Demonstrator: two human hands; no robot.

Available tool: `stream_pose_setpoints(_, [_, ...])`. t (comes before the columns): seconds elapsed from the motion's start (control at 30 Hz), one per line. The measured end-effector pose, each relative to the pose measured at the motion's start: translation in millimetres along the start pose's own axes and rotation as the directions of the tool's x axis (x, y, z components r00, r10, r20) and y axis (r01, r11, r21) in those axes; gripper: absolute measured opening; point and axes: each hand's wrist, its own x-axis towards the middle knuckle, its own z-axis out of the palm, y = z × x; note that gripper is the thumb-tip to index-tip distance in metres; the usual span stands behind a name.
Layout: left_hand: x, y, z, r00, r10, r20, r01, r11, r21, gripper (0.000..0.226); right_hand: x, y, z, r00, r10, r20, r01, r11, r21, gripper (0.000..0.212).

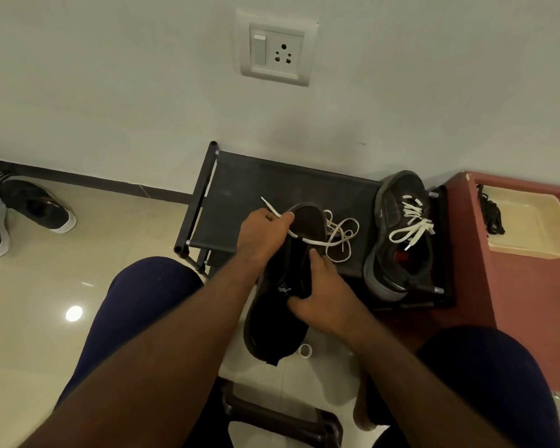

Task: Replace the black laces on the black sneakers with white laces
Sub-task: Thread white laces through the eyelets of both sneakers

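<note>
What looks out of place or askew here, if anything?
Nothing looks damaged. The white-laced sneaker lies tilted at the right end of the rack, not flat on its sole. The black laces drape over the left rim of the tray. A small white ring sits loose on the floor.

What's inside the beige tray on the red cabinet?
A bundle of black laces lies against the left wall of the beige tray, partly over its rim. Anything beneath the bundle is covered. A small white piece at the right rim is too small to identify.
</note>
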Motion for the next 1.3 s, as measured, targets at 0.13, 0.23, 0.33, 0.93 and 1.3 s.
stream_pose_setpoints(0.13, [21.3,6.8,5.2,0.996,-0.09,0.011,0.09,0.995,-0.03,0.028,10.4,-5.9,11.9,0.967,0.05,-0.251,-0.063,0.997,-0.047,0.047])
stream_pose_setpoints(0.23, [36.2,13.2,3.5,0.99,-0.127,0.06,0.129,0.991,-0.039,0.028,18.7,-8.8,-2.8,0.937,0.057,-0.345,-0.089,0.993,-0.079,0.045])
stream_pose_setpoints(0.33, [42.0,34.2,-10.8,0.986,-0.098,0.134,0.143,0.913,-0.383,0.016,30.2,-13.6,-12.0,0.93,0.043,-0.364,-0.101,0.985,-0.142,0.041])
stream_pose_setpoints(0.93, [-29.4,191.5,-175.2,0.915,0.387,0.113,-0.167,0.617,-0.769,0.037,90.1,-34.4,-29.6,0.958,0.086,-0.274,-0.202,0.879,-0.431,0.021])
stream_pose_setpoints(1.3, [-85.9,264.7,-214.3,0.743,0.666,0.06,-0.493,0.606,-0.624,0.027,94.6,-30.6,-31.8,0.963,0.102,-0.251,-0.192,0.911,-0.364,0.029])
